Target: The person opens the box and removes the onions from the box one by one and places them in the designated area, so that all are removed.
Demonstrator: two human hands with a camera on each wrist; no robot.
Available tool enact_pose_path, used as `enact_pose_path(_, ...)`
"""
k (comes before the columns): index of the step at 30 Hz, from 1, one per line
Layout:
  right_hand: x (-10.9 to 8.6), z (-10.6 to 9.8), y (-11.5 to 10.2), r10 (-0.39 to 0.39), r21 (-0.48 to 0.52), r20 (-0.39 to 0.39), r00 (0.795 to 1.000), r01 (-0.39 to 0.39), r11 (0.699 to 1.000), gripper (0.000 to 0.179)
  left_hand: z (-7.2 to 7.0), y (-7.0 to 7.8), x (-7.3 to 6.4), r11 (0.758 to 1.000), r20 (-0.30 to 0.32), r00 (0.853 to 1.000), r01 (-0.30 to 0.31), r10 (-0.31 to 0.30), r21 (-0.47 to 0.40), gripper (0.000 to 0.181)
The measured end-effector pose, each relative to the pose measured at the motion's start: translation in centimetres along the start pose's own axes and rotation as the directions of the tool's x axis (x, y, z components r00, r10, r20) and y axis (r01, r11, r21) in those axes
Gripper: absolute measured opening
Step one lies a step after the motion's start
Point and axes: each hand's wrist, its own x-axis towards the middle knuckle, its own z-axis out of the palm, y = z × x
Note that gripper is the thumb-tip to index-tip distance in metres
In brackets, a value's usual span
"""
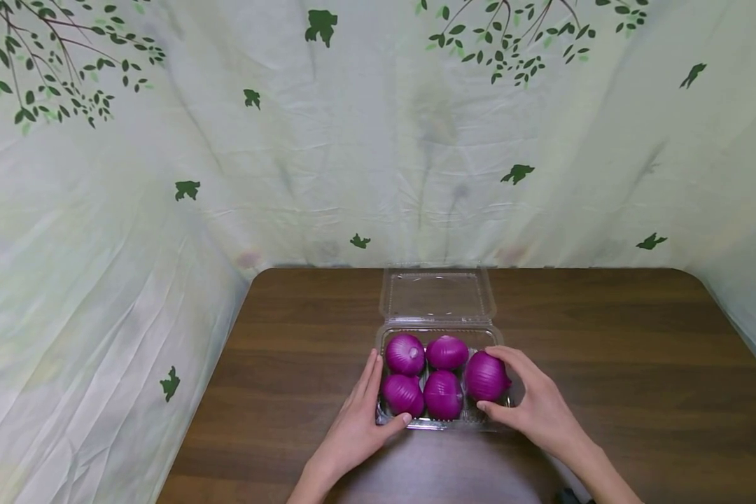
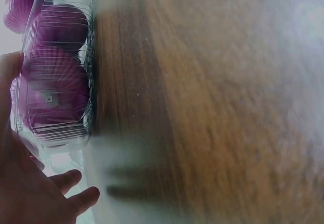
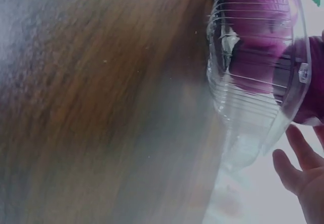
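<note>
A clear plastic clamshell box [image 1: 428, 424] holds several purple onions [image 1: 444, 395] in its base, and its lid [image 1: 437, 294] lies back, away from me. My right hand [image 1: 538, 402] pinches one onion [image 1: 486, 376] between thumb and fingers at the box's right end. In the right wrist view this onion [image 3: 310, 82] sits above the box rim, beside the wall. My left hand [image 1: 359, 423] lies along the box's left side with fingers straight, its thumb at the front rim. The left wrist view shows those fingers [image 2: 83, 201] reaching past the box wall.
The box stands on a brown wooden table [image 1: 290, 392], near its middle. A pale curtain [image 1: 378, 140] with printed leaves hangs behind the table's far edge and along the left side. A small dark object [image 1: 567, 495] shows at the bottom, by the right forearm.
</note>
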Motion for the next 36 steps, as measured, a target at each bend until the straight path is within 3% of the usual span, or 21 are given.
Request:
enact_pose_path(12,-0.3,-1.1,-0.6,0.012,0.139,-0.092,0.996,0.001,0.990,0.082,0.2,-0.1,0.1,1.000,-0.013,1.000,-0.014,0.014,-0.005,0.105)
enact_pose_path(16,-0.2,-1.8,-2.0,-0.009,0.139,-0.115,0.993,0.025,0.990,0.079,0.2,-0.1,0.2,1.000,-0.023,0.999,-0.023,0.023,-0.002,0.105)
enact_pose_path(21,0.0,-2.9,-3.5,0.021,0.137,-0.127,0.992,-0.003,0.991,0.074,0.2,-0.1,0.1,1.000,-0.013,1.000,-0.008,0.008,-0.004,0.105)
enact_pose_path(28,-0.5,-2.4,0.7,0.049,0.130,-0.133,0.990,-0.032,0.991,0.082,0.2,-0.2,0.1,1.000,-0.017,1.000,-0.013,0.013,-0.010,0.105)
enact_pose_path(30,-0.5,-2.6,0.9,0.060,0.115,-0.143,0.988,-0.044,0.992,0.082,0.2,-0.2,0.1,1.000,-0.016,1.000,-0.012,0.012,-0.010,0.106)
enact_pose_path(36,-0.6,-3.0,1.6,0.198,0.117,-0.160,0.967,-0.181,0.977,0.079,0.2,-0.1,0.1,1.000,-0.010,1.000,-0.008,0.008,-0.010,0.105)
